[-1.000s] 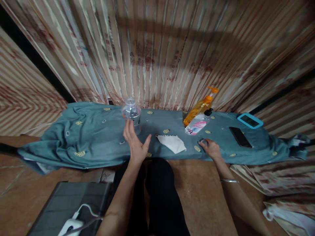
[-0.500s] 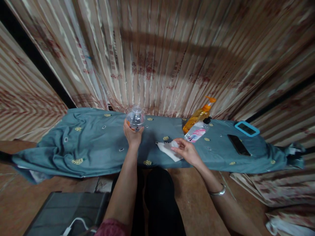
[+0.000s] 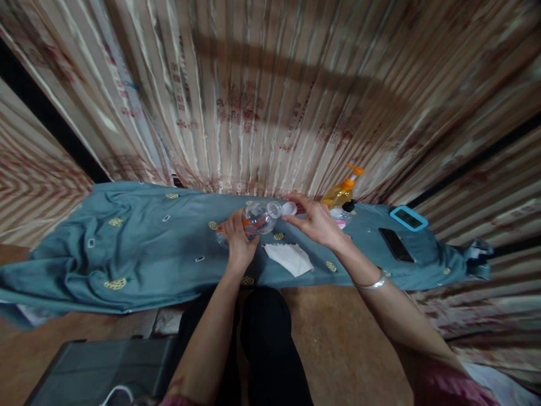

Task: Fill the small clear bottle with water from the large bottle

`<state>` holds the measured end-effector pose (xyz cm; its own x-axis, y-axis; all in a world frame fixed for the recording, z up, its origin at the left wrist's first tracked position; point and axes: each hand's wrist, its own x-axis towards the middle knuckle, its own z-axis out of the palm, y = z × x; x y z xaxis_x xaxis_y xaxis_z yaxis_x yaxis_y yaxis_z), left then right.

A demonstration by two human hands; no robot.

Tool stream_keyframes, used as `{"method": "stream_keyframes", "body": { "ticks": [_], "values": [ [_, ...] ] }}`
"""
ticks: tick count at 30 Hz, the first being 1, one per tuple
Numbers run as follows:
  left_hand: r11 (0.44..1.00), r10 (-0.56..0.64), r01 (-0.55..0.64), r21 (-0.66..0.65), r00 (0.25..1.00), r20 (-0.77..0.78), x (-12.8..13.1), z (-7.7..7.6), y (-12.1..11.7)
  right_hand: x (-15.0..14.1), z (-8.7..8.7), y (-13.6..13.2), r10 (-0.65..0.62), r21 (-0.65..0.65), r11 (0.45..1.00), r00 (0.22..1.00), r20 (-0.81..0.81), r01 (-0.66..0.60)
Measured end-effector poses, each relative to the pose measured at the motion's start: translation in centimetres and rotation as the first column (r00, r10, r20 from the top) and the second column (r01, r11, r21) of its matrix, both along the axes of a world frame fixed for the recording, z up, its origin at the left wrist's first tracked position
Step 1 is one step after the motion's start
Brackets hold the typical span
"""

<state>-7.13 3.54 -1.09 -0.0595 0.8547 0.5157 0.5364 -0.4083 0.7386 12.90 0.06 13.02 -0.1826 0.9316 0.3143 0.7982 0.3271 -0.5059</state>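
My left hand (image 3: 239, 239) is wrapped round a clear plastic bottle (image 3: 262, 217), which tilts so its neck points right. An orange band shows on the bottle beside my fingers. Between the thumb and fingers of my right hand (image 3: 315, 220) is a whitish round bottle cap (image 3: 289, 209), held close to the bottle's open mouth. From this angle I cannot tell whether cap and mouth touch. Below the two hands a folded white cloth or tissue (image 3: 289, 258) lies on the grey-green cover.
An orange pump bottle (image 3: 338, 194) and a clear bottle with a black top (image 3: 343, 215) stand behind my right hand. Farther right lie a black phone (image 3: 396, 245) and a blue-framed device (image 3: 408, 218). A pleated curtain (image 3: 253, 101) hangs behind the cloth-covered surface (image 3: 147, 248).
My left hand has tipped the bottle from upright towards the right. My right hand has lifted the cap from above the white cloth up to the bottle's mouth.
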Motion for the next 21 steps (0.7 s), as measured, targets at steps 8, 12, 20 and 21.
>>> {"method": "stream_keyframes", "body": {
  "ticks": [8,12,20,21],
  "values": [
    [0.998,-0.058,0.057,-0.02,0.998,-0.035,0.6,0.5,-0.5,0.3,1.9,-0.2,0.106,-0.066,0.993,0.978,0.181,-0.096],
    [0.996,-0.086,0.085,-0.018,0.995,-0.046,0.7,0.7,-0.6,0.3,2.3,-0.2,0.149,-0.09,0.987,0.961,0.231,-0.132],
    [0.997,-0.08,0.079,-0.02,0.995,-0.059,0.9,0.4,-0.6,0.3,2.1,-0.3,0.126,-0.122,0.988,0.956,0.265,-0.096],
    [0.997,-0.078,0.076,-0.02,0.995,-0.063,1.0,0.4,-0.6,0.2,2.0,-0.2,0.11,-0.124,0.989,0.956,0.273,-0.079]
  ]
}}
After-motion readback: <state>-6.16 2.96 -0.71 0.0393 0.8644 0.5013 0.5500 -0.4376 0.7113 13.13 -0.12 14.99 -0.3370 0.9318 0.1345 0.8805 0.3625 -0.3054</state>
